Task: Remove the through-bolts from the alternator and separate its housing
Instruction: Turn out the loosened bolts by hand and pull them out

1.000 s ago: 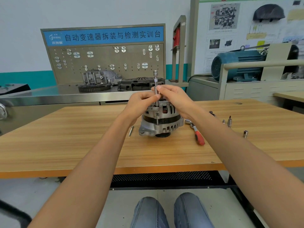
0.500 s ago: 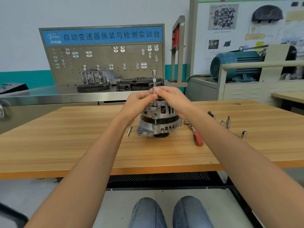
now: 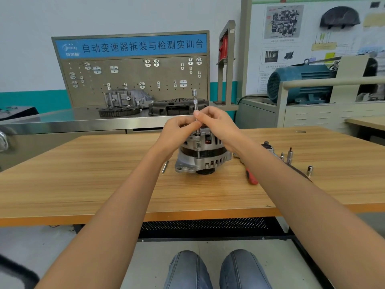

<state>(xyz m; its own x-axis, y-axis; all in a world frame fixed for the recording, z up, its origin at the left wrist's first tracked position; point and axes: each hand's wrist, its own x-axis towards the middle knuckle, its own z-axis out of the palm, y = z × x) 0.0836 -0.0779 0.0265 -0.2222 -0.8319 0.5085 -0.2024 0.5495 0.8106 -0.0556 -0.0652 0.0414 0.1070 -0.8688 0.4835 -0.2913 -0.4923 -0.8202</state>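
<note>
A silver alternator [image 3: 203, 157] stands pulley-down on the wooden table [image 3: 104, 184]. A slim socket extension bar [image 3: 195, 101] rises upright from a through-bolt [image 3: 198, 151] on the housing's near top edge. My left hand [image 3: 179, 132] and my right hand [image 3: 216, 126] meet above the alternator, and both pinch the bar's lower shaft between fingertips and thumbs. The socket end sits on the bolt head, partly hidden by my fingers. One loose through-bolt [image 3: 165, 166] lies on the table left of the alternator.
A red-handled ratchet [image 3: 251, 176] lies right of the alternator, partly under my right forearm. Further right stand several small sockets [image 3: 310, 170] and bits [image 3: 289, 156]. Behind the table are a steel bench with transmission parts [image 3: 125, 101] and a teal motor [image 3: 300, 84].
My fingers have shifted slightly on the extension bar; both hands stay pinched on it above the alternator. The camera view drifted a little; nothing else on the table moved.
</note>
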